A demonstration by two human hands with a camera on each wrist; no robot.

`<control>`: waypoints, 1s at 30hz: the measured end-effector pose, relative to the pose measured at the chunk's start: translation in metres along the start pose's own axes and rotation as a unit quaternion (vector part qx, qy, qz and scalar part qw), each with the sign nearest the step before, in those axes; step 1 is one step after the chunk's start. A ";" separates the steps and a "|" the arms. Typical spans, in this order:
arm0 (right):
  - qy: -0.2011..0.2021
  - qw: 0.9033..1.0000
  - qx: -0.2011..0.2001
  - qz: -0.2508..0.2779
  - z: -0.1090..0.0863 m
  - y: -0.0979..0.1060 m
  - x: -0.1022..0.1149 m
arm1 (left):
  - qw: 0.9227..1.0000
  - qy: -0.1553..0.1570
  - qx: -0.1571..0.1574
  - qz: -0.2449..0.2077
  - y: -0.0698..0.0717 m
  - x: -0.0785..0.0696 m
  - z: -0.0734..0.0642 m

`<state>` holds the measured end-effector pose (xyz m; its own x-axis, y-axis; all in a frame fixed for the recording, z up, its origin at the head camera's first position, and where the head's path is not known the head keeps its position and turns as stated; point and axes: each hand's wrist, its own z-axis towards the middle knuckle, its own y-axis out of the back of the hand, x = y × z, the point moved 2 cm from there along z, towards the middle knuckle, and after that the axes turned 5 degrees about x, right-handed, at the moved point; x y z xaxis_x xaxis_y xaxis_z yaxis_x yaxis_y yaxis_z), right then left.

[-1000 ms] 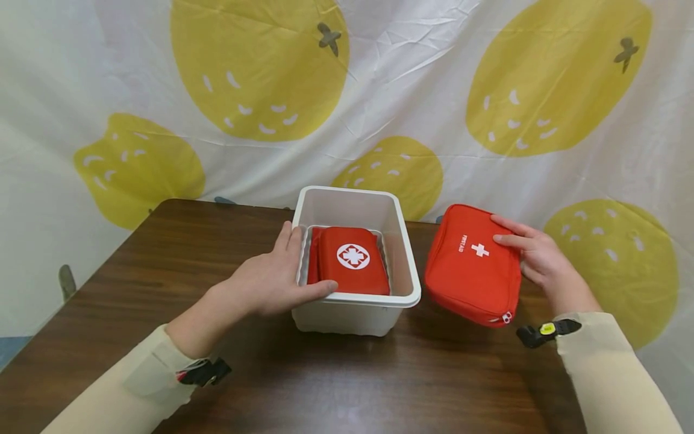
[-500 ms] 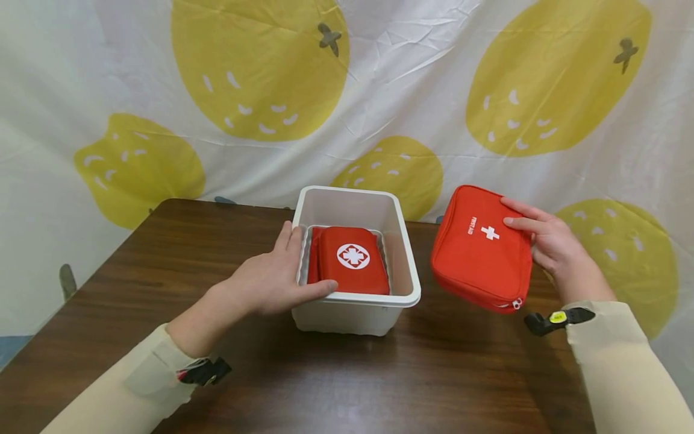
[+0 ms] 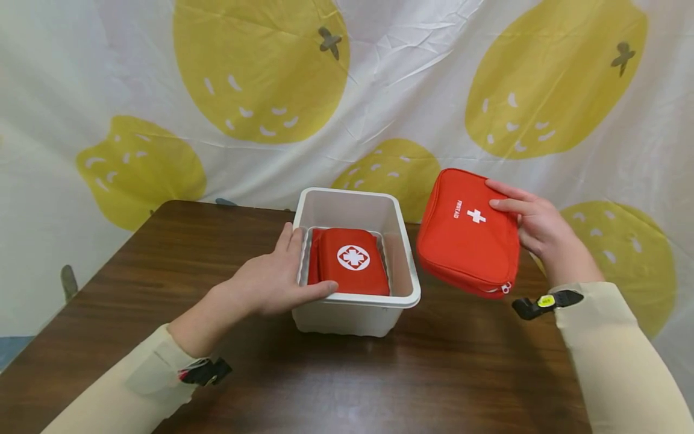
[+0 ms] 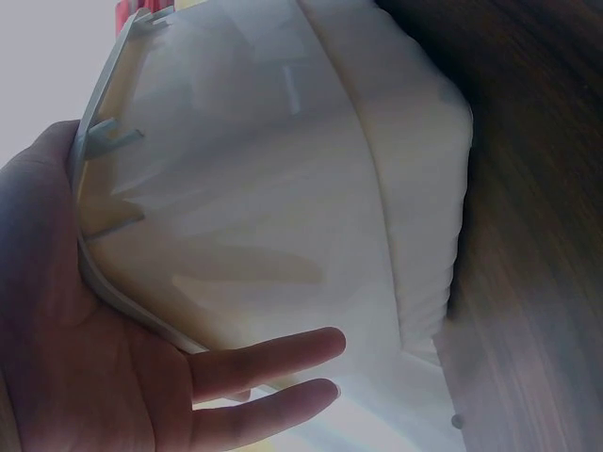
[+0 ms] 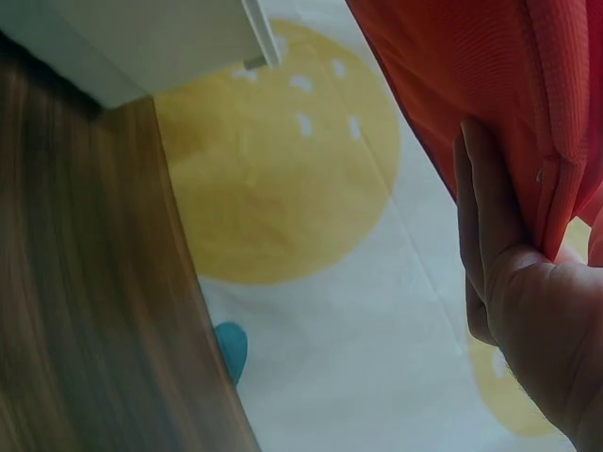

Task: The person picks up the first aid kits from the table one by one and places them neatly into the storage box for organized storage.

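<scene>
My right hand (image 3: pixel 542 226) holds a red first aid bag (image 3: pixel 461 253) by its right side, up off the table to the right of a white plastic bin (image 3: pixel 347 319). The bag carries a white cross and has a zipper pull at its lower corner. In the right wrist view, fingers (image 5: pixel 490 193) lie under the bag, supporting it. My left hand (image 3: pixel 265 280) rests at the bin's near left corner, thumb on the front rim, straight fingers (image 4: pixel 273 363) along the outer wall. Inside the bin lies a red hard-looking first aid case (image 3: pixel 352 282) with a white round emblem, beside another red item (image 3: pixel 314 262).
Bin and hands are over a dark brown wooden table (image 3: pixel 228 361). Behind it hangs a white curtain (image 3: pixel 412 72) printed with yellow lemons, close to the table's back edge. A black strap (image 3: pixel 547 302) circles each sleeve's wrist.
My right hand has raised the first aid bag, moving it first right, then back left toward the bin. The left hand and bin stay in place.
</scene>
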<state>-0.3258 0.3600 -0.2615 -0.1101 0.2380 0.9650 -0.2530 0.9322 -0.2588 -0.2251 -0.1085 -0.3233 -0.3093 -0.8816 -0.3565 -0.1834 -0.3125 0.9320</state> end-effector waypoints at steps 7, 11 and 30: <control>-0.010 1.000 0.005 -0.025 0.015 -0.026 0.002 | 1.000 0.000 -0.002 0.002 -0.001 0.001 0.001; -0.013 0.999 0.026 -0.020 0.021 -0.039 -0.001 | 1.000 0.002 -0.003 0.002 -0.002 0.002 0.001; -0.018 0.996 0.026 -0.082 0.058 -0.113 -0.007 | 1.000 0.002 -0.003 0.003 -0.001 0.000 0.000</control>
<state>-0.3524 0.2371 -0.2416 -0.0980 0.0719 0.9926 -0.3191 0.9425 -0.0997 -0.2252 -0.1087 -0.3241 -0.3068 -0.8851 -0.3500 -0.1763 -0.3085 0.9347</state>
